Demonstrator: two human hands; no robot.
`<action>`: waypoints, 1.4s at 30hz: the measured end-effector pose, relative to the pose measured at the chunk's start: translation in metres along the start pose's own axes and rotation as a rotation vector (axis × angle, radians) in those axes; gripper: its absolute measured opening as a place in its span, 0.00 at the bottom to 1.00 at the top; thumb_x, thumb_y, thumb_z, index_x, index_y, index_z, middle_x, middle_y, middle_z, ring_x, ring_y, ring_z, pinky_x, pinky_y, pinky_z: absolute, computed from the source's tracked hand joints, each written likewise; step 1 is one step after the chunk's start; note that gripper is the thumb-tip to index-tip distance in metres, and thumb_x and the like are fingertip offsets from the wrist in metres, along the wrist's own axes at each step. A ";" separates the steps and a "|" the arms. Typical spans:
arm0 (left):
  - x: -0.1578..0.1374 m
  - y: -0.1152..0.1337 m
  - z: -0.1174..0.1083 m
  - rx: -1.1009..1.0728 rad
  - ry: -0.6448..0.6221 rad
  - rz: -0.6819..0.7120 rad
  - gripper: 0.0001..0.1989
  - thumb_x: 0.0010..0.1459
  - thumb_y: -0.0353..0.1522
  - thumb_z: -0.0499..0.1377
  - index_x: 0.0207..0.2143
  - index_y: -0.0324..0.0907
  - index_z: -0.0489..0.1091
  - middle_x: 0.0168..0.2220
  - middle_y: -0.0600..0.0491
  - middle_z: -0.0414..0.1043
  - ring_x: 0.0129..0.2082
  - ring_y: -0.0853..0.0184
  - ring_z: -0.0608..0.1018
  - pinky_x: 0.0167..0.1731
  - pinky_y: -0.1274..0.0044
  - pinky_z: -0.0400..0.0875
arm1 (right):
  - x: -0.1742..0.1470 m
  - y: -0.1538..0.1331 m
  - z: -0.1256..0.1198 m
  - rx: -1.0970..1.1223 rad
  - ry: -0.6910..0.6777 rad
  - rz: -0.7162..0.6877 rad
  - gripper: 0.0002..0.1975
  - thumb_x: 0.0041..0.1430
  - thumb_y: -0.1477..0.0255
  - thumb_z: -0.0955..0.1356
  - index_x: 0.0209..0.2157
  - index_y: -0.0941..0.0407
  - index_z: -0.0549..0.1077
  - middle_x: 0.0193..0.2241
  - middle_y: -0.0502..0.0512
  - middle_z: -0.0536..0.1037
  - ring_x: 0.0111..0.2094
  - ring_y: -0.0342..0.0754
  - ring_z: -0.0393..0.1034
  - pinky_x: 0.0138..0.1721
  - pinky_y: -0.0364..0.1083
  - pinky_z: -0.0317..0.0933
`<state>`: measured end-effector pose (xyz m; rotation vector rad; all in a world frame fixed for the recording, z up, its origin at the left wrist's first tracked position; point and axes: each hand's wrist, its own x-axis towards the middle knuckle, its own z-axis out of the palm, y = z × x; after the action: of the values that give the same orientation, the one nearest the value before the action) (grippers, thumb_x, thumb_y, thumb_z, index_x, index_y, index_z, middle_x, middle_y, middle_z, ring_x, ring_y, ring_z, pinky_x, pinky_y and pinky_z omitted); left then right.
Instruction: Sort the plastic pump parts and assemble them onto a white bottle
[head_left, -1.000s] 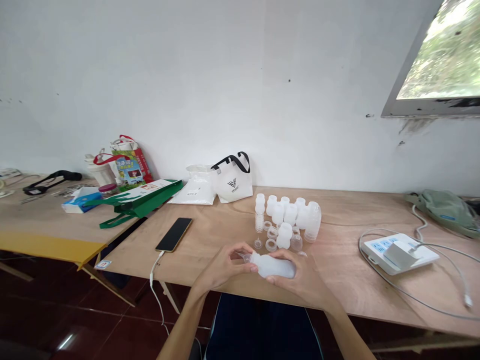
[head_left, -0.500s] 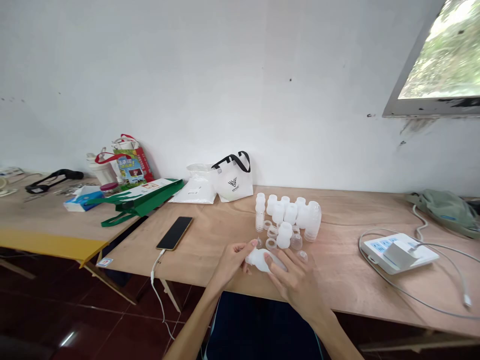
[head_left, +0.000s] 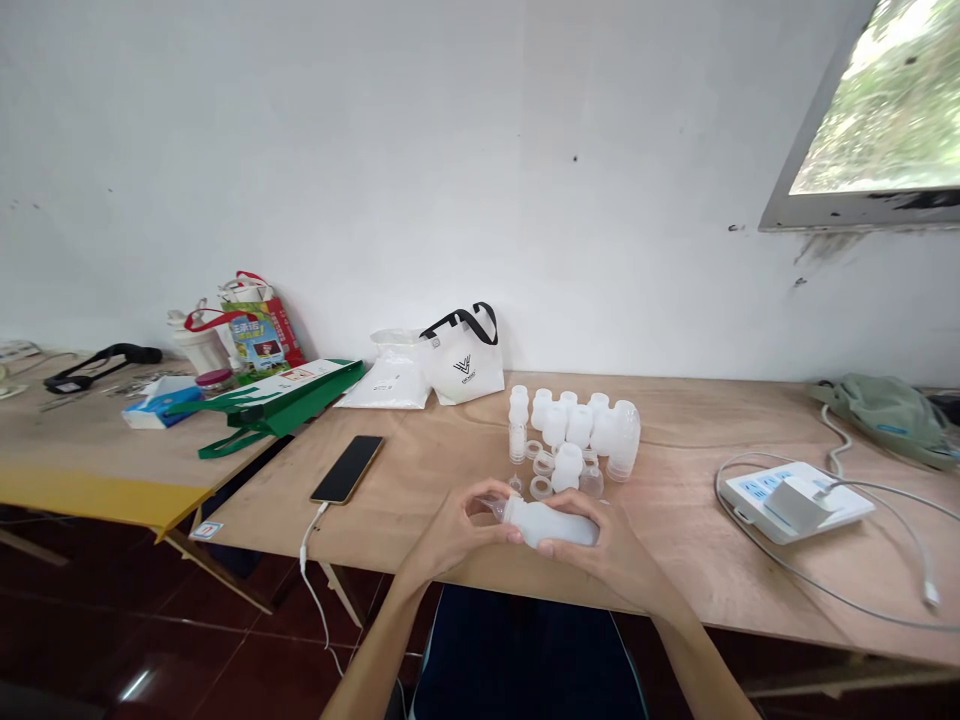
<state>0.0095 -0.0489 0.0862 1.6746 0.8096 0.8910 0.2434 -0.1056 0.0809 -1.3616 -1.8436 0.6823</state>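
Plywood table; bottle sideways between left hand, right hand.

Two bare forearms enter from bottom edge, no sleeves visible up to frame cutoff. Left hand and right hand: no gloves, rings, watch or wristband visible; slim fingers, short unpainted nails as far as resolution allows. Below the table edge between the arms, dark navy garment over the lap, with a thin teal-ish edge line on its right side; cut and fabric can't be told.
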 end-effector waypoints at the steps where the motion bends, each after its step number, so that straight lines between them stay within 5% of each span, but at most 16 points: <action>1: -0.001 0.001 0.000 0.012 -0.002 0.006 0.21 0.46 0.39 0.75 0.42 0.43 0.78 0.42 0.49 0.79 0.44 0.60 0.78 0.48 0.72 0.71 | 0.000 -0.001 -0.001 0.016 -0.015 0.006 0.15 0.60 0.56 0.72 0.46 0.45 0.77 0.39 0.48 0.83 0.33 0.50 0.78 0.30 0.47 0.72; 5: -0.003 0.000 0.001 0.007 0.046 -0.058 0.17 0.50 0.42 0.72 0.36 0.41 0.76 0.36 0.51 0.79 0.37 0.63 0.79 0.39 0.75 0.72 | -0.004 -0.003 0.005 -0.121 0.051 -0.069 0.15 0.61 0.57 0.72 0.47 0.45 0.76 0.42 0.48 0.83 0.38 0.51 0.79 0.35 0.48 0.72; 12: 0.004 -0.018 0.010 -0.027 0.135 -0.207 0.30 0.58 0.56 0.59 0.18 0.41 0.65 0.13 0.59 0.57 0.15 0.74 0.61 0.18 0.79 0.51 | -0.006 -0.007 0.025 -0.641 0.415 -0.648 0.16 0.64 0.82 0.67 0.48 0.49 0.76 0.46 0.57 0.82 0.45 0.54 0.77 0.41 0.50 0.64; 15: 0.007 -0.020 0.013 -0.059 0.139 -0.222 0.32 0.57 0.58 0.58 0.17 0.41 0.64 0.12 0.60 0.54 0.14 0.75 0.58 0.17 0.78 0.48 | -0.004 -0.008 0.029 -0.635 0.493 -0.718 0.19 0.63 0.85 0.65 0.47 0.48 0.77 0.47 0.57 0.82 0.47 0.55 0.76 0.42 0.51 0.64; 20: 0.003 -0.004 0.007 -0.164 0.138 -0.098 0.21 0.47 0.45 0.73 0.35 0.40 0.76 0.32 0.53 0.75 0.30 0.68 0.75 0.28 0.80 0.67 | -0.003 -0.006 0.022 -0.229 0.309 -0.327 0.15 0.63 0.68 0.71 0.51 0.49 0.75 0.47 0.56 0.82 0.45 0.54 0.78 0.42 0.51 0.71; 25: -0.003 0.005 0.003 -0.241 0.063 0.019 0.38 0.49 0.37 0.74 0.61 0.50 0.67 0.55 0.47 0.73 0.48 0.60 0.77 0.48 0.72 0.73 | 0.001 -0.009 0.017 0.182 0.163 -0.004 0.17 0.60 0.56 0.72 0.49 0.48 0.75 0.47 0.53 0.82 0.45 0.55 0.78 0.43 0.52 0.73; 31: 0.000 0.002 0.004 -0.250 0.143 0.004 0.24 0.56 0.41 0.70 0.52 0.44 0.70 0.46 0.47 0.76 0.47 0.59 0.78 0.48 0.71 0.72 | 0.002 -0.013 0.025 0.294 0.174 0.037 0.19 0.58 0.58 0.73 0.49 0.47 0.74 0.50 0.53 0.80 0.48 0.56 0.76 0.44 0.53 0.73; 36: -0.004 0.012 0.003 -0.360 -0.039 0.079 0.32 0.59 0.37 0.68 0.63 0.49 0.60 0.63 0.44 0.66 0.58 0.57 0.73 0.56 0.67 0.68 | 0.003 -0.017 0.024 0.544 0.055 0.146 0.20 0.59 0.54 0.72 0.47 0.50 0.73 0.40 0.54 0.81 0.32 0.51 0.76 0.26 0.47 0.69; 42: -0.003 0.007 0.008 -0.308 0.083 0.068 0.27 0.56 0.37 0.70 0.55 0.46 0.66 0.47 0.49 0.74 0.48 0.61 0.76 0.50 0.71 0.70 | 0.002 -0.016 0.025 0.609 0.038 0.164 0.22 0.57 0.55 0.74 0.48 0.49 0.72 0.38 0.53 0.79 0.32 0.50 0.74 0.25 0.45 0.69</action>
<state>0.0155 -0.0565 0.0906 1.4092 0.6363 1.0806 0.2135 -0.1088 0.0791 -1.1049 -1.3369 1.1784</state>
